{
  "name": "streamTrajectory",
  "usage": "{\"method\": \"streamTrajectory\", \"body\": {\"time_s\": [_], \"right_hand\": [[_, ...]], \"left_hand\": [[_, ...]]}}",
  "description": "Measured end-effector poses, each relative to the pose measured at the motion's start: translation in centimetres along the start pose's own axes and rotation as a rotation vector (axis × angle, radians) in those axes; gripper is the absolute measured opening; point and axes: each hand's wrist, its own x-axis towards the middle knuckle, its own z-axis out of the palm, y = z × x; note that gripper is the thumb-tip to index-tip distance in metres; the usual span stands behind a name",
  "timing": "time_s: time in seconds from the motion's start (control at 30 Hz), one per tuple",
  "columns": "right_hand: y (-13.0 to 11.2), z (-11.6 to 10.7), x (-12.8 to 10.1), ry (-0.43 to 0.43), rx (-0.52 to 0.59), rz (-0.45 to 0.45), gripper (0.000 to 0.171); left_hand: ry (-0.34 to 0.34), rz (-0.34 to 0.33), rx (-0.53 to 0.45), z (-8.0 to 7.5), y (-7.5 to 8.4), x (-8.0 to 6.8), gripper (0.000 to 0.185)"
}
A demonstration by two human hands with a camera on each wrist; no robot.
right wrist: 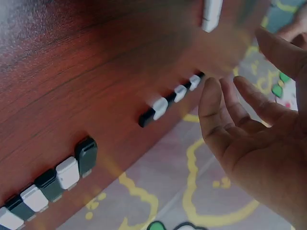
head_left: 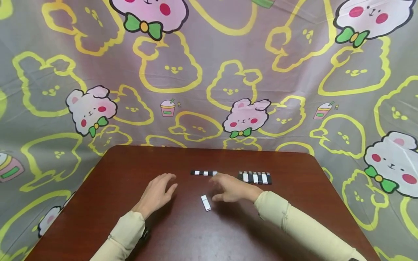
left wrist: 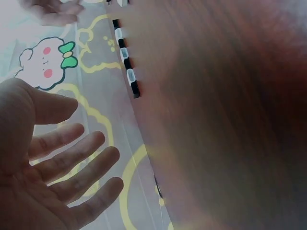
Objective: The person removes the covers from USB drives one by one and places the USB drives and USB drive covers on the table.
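Note:
A small white block lies alone on the brown table, between my two hands. My left hand hovers to its left with fingers spread and straight, holding nothing. My right hand hovers just right of and beyond the block, fingers relaxed and empty. Behind the hands a short row of alternating black and white blocks lies near the table's far part. A longer row of black and white blocks lies to its right.
A grey cloth printed with yellow bunny outlines and pink bunnies hangs behind and around the table. The table's far edge runs just behind the two rows. Both sleeves are beige.

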Motion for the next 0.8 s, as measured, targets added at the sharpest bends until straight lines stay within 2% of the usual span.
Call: {"method": "streamTrajectory", "body": {"time_s": [0.13,0.4,0.6,0.8], "right_hand": [[-0.1,0.8,1.0,-0.047,-0.087,-0.04,0.051],[-0.6,2.1,1.8,-0.136,-0.257,0.022,0.072],[-0.6,2.9,2.0,-0.146,-0.319,0.013,0.069],[-0.4,3.1,2.0,-0.152,-0.367,-0.044,0.058]], "left_hand": [[0.01,-0.004,-0.001,-0.2,0.0,-0.9,0.028],[0.024,-0.025,0.005,-0.5,-0.1,-2.2,0.028],[0.011,-0.03,0.002,-0.3,0.1,-2.5,0.029],[0.008,-0.047,0.002,-0.1,0.5,-2.6,0.028]]}}
